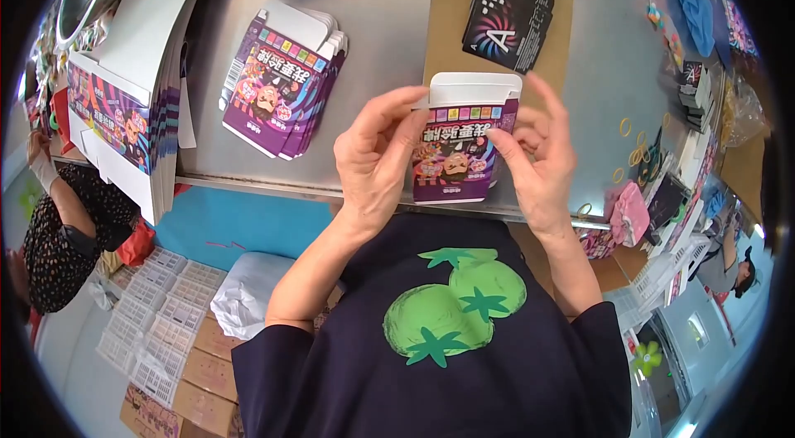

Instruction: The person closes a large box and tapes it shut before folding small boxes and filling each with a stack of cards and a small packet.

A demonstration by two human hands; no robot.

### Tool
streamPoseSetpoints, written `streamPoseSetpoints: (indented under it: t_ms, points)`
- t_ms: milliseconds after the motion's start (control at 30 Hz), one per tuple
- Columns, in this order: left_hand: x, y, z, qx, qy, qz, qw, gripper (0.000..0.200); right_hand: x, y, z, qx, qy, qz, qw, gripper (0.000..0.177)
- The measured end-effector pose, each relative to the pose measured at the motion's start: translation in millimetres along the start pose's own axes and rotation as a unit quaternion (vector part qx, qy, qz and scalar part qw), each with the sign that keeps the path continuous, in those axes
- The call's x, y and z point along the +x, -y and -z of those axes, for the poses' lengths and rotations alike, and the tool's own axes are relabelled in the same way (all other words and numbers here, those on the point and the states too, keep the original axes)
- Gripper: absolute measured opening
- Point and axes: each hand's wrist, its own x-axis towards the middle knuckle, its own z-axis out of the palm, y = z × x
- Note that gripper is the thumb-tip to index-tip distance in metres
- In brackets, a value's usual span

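Note:
Near the table's front edge, a purple printed box (454,158) with a raised white flap sits between my hands. My left hand (379,158) grips its left side, thumb and fingers near the upper corner. My right hand (538,152) has its thumb on the front face at the right, with the index finger raised beside the flap. Beyond the box lie overlapping black cards (507,24) on a brown strip. A stack of flat purple boxes (277,90) with white flaps rests to the left.
Tall stacked printed cartons (124,119) stand at the left edge. Yellow rubber bands (636,155), a pink cloth (629,214) and another card stack (694,86) are at the right. A co-worker's arm (70,206) shows far left; another person (725,264) is far right.

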Motion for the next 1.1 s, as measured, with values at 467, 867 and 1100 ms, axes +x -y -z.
streamPoseSetpoints:
  t_ms: [467, 867, 1100]
  points:
    - [-30, 14, 27, 0.216, 0.203, 0.021, 0.955, 0.011, -40, -28, 21, -0.153, 0.147, 0.051, 0.976, 0.028]
    - [-13, -4, 7, 0.143, 0.2, 0.092, 0.965, 0.012, -12, -6, 28, -0.053, 0.133, -0.071, 0.987, 0.012]
    - [-1, -10, 4, 0.122, 0.252, 0.179, 0.943, 0.014, -15, -2, 35, 0.055, 0.17, -0.16, 0.971, 0.018]
